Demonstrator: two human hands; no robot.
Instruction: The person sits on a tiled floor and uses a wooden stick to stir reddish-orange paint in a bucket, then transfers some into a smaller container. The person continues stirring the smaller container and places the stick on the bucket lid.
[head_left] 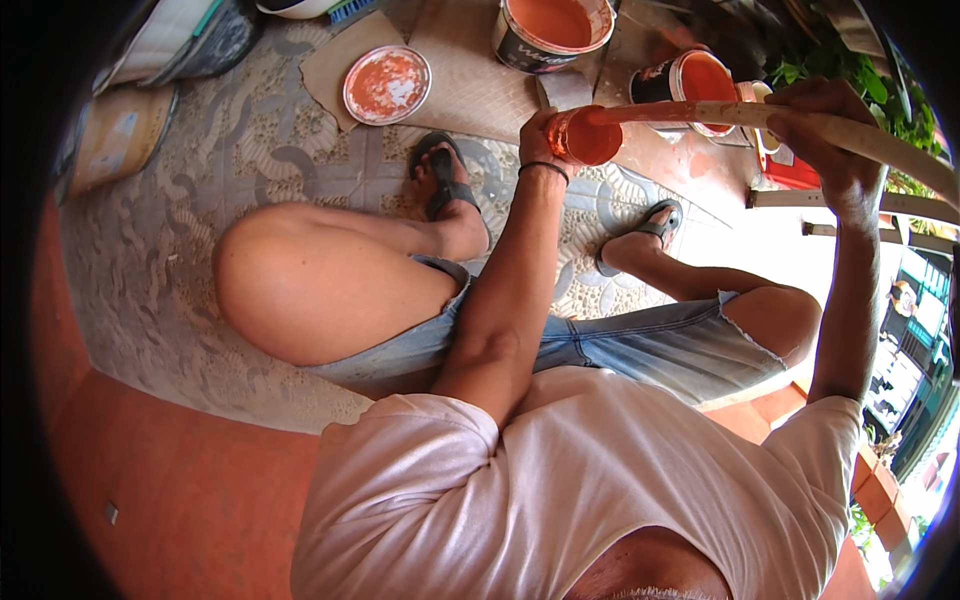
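Note:
My left hand [539, 140] is wrapped around a small cup of orange paint [590, 140], tipped so its mouth shows. A long, pale, curved slat [720, 113] reaches in from the right edge. Its near end is coated orange and lies over the cup's rim; whether it dips into the paint I cannot tell. My right hand [835, 150] grips the slat further along, thumb and fingers around it. Two similar pale slats, an upper one [845, 201] and a lower one [870, 237], lie below it, apart from my fingers.
Ahead stand a large paint bucket [512, 52] and a smaller bucket [654, 84], both holding orange paint. A paint-smeared lid [425, 85] lies on cardboard [460, 100]. A red container [788, 172] stands near the slats. More buckets [115, 140] sit at far left, plants [885, 85] at right.

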